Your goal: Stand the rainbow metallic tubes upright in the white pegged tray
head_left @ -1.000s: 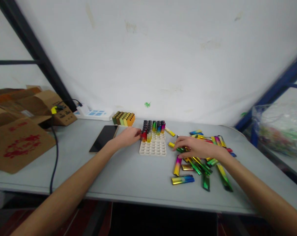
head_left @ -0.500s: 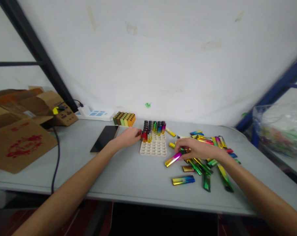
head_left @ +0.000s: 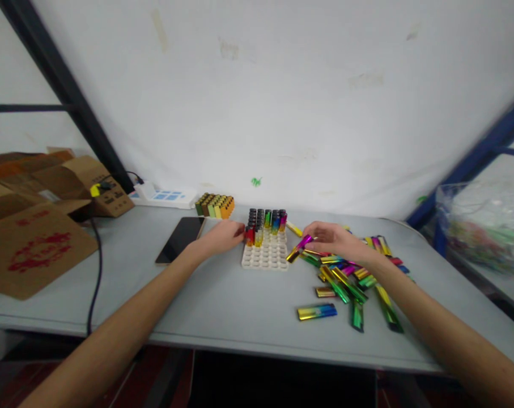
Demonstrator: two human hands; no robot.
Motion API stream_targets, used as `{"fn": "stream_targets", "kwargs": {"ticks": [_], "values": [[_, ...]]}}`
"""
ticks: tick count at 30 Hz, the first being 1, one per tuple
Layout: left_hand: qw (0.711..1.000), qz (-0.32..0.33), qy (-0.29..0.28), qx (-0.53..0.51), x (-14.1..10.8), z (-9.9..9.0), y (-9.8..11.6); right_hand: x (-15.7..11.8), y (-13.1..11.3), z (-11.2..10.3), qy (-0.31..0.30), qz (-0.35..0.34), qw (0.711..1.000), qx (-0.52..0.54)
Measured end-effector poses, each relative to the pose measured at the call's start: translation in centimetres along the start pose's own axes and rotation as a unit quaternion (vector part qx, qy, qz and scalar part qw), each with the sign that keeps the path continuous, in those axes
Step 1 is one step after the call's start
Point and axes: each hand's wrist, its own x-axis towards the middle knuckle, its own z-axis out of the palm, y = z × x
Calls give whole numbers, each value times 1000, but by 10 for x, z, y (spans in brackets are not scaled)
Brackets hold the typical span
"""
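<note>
A white tray (head_left: 265, 259) full of round holes lies mid-table, its back and left holes filled with upright lighters. My left hand (head_left: 225, 236) rests at the tray's left edge with curled fingers, touching or nearly touching a red lighter (head_left: 250, 236); what its fingertips grip, if anything, is hidden. Pinched in my right hand (head_left: 331, 239) is a magenta-and-gold lighter (head_left: 300, 248), tilted, just off the tray's right side. Beneath and beyond that hand spreads a heap of shiny lighters (head_left: 342, 286) in green, gold and other colours.
A blue-and-yellow lighter (head_left: 317, 311) lies apart near the front. Left of the tray are a dark phone (head_left: 181, 240) and a block of lighters (head_left: 215, 205). A power strip (head_left: 167, 198), black cable (head_left: 98, 277) and cardboard box (head_left: 39, 249) stand left; a clear plastic bag (head_left: 486, 226) is right.
My right hand has lifted the magenta-and-gold lighter from the heap and moved it up and slightly left, toward the tray. My left hand has stayed in place.
</note>
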Motion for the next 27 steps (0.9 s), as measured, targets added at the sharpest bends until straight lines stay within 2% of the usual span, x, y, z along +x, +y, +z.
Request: {"fn": "stream_targets", "kwargs": {"ticks": [5,10,15,22,27], "values": [[1000,0,0,-9,-1,-2,2,8,-12,1,79,7,996,31],[1000,11,5,-8,1,3,-4,11,-5,15,133,2,987,93],[1000,14,8,-11,3,7,-9,5,-3,34,92,19,967,235],[1000,23,8,-8,3,7,-9,1,-6,50,108,39,979,170],[1000,20,11,2,4,8,-11,3,-5,57,168,53,967,183]]}}
